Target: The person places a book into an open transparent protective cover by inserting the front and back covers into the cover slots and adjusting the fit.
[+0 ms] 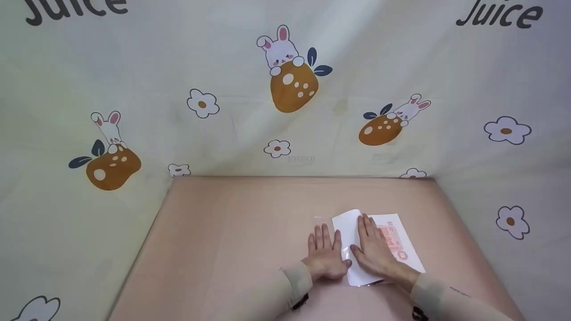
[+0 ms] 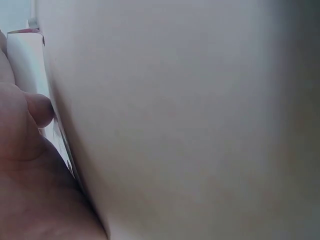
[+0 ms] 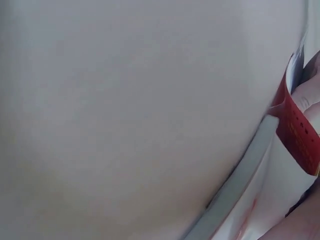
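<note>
A white sheet with a curved top edge, like a cover or flap [image 1: 349,229], lies over the left part of a white booklet-like thing with red print [image 1: 411,247]. My right hand [image 1: 375,250] presses flat on the flap, its fingers straight and pointing away from me. Just left of it, my left hand [image 1: 325,258] rests palm down with fingers spread, the thumb at the flap's left edge. Clear plastic film [image 1: 318,218] glints around that hand. In the right wrist view, the flap's red underside [image 3: 295,132] shows beside a thick pale edge [image 3: 240,175].
The pinkish-brown tabletop [image 1: 223,240] extends left of the hands and behind them. A pale curtain [image 1: 232,129] printed with rabbits, fruit and flowers hangs along the back and both sides.
</note>
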Demonstrator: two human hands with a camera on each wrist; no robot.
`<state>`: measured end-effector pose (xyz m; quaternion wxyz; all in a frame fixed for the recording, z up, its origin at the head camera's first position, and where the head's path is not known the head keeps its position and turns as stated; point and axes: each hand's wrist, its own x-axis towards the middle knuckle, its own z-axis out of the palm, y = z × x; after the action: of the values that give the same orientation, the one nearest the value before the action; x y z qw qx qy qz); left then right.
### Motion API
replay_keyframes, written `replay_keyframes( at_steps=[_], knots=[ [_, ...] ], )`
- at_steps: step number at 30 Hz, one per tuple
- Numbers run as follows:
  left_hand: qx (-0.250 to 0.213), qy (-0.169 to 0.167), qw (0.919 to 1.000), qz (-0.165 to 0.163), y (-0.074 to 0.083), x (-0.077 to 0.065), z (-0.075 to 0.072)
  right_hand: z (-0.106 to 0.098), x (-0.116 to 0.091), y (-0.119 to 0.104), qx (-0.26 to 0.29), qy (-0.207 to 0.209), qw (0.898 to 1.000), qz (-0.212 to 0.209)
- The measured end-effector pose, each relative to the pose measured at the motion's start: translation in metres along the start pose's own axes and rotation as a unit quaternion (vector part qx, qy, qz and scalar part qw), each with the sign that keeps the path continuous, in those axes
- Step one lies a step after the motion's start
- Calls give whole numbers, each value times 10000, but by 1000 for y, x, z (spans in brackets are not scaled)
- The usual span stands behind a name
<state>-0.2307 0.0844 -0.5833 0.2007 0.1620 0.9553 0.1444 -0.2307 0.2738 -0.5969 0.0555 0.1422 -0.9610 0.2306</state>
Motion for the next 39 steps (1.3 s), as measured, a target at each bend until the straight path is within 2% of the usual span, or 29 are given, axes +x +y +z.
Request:
replay_keyframes(
  at_steps=[7, 10, 14, 21, 29, 32, 39],
  knots=[
    [-147, 39, 9998, 111, 2, -1, 3, -14, -8, 23, 560, -441, 9975, -22],
    [-185, 56, 9997, 154, 3, -1, 4, -17, -14, 34, 561, -512, 9971, 25],
    [-216, 31, 9997, 92, 1, -1, 3, -15, -15, 40, 475, -684, 9965, 42],
    [-201, 47, 9998, 85, 0, -1, 1, -6, -12, 28, 553, -523, 9971, -11],
    [-74, 156, 9998, 115, 2, -3, 1, 5, -11, 12, 306, -680, 9972, 90],
    [7, 196, 9997, 137, 1, -4, 0, 7, -9, 8, 157, -832, 9963, 110],
    [99, 166, 9997, 159, 0, -4, 0, 3, -3, 0, -506, -1684, 9843, 155]
  ],
)
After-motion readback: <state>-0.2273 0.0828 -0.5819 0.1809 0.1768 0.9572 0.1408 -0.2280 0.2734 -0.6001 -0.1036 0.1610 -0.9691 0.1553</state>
